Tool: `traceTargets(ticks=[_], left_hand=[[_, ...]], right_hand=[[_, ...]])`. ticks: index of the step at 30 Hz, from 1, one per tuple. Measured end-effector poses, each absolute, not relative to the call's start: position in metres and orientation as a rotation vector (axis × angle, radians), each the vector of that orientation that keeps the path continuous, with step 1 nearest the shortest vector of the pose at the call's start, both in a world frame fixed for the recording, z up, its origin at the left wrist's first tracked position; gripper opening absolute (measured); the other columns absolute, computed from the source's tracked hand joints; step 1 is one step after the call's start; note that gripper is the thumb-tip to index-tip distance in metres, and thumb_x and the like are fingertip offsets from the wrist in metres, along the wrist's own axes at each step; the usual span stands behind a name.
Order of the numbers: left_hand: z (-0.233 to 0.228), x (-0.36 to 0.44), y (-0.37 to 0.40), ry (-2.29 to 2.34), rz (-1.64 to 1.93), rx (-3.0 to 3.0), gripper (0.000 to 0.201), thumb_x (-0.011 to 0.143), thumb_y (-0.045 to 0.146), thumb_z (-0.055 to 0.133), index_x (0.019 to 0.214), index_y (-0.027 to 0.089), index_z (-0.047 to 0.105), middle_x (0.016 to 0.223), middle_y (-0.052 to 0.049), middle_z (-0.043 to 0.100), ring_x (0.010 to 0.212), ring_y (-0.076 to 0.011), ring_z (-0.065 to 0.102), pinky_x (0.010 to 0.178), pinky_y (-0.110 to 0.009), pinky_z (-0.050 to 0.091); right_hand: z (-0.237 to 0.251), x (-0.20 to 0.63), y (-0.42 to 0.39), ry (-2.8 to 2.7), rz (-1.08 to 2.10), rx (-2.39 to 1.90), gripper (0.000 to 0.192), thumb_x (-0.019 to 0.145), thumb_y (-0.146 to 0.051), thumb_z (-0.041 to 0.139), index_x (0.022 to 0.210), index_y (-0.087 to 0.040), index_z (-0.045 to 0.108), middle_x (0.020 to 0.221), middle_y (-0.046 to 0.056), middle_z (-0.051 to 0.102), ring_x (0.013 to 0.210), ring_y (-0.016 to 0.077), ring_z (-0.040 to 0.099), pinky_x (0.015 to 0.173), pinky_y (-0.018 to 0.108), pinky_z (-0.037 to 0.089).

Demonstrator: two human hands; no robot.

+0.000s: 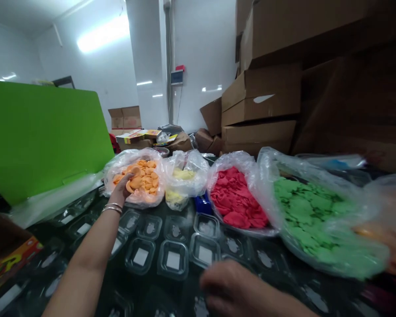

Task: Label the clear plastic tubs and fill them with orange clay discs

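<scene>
Nearest to the camera, the right hand (232, 288) lies blurred over the small clear containers (173, 259) on the dark table (284, 268); I cannot tell if it grips anything. A sweep of this hand could knock the light containers out of their rows. Farther away, the left hand (123, 187) reaches into the bag of orange pieces (145, 176), its fingers closing on one piece. The loose plastic could catch on the wrist bangles (112, 208) and pull the bag, spilling pieces. Beside it stand the yellow bag (185, 176), the red bag (236, 198) and the green bag (312, 215), all open, so colours could mix. Behind are cardboard boxes (264, 97).
</scene>
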State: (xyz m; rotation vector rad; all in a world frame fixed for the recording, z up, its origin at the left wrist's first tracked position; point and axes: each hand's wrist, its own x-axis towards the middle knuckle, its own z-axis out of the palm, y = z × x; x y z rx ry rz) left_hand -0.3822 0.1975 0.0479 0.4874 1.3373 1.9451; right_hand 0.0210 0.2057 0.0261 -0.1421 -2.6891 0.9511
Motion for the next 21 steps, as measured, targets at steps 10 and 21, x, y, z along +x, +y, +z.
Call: traceTargets(ticks=[10,21], left_hand=[[0.092,-0.303,0.117,1.163,2.017,0.543,0.033,0.086,0.018,0.046,0.115,0.007,0.057,0.079,-0.007,0.071,0.073,-0.0202,0.069,0.071,-0.029,0.057],[0.110,-0.326,-0.017,1.120,2.200,0.385,0.031,0.086,0.018,0.043,0.112,0.008,0.057,0.069,-0.007,0.071,0.056,-0.0182,0.067,0.052,-0.023,0.055]], right_hand=[[0.034,-0.164,0.220,-1.635,2.288,-0.424,0.024,0.093,-0.042,0.046,0.100,-0.020,0.052,0.082,0.002,0.060,0.068,0.0149,0.063,0.059,0.029,0.054],[0.042,-0.225,0.157,-1.736,2.163,-0.421,0.006,0.080,-0.017,0.062,0.079,-0.016,0.056,0.066,-0.004,0.059,0.051,0.0081,0.054,0.043,0.015,0.041]])
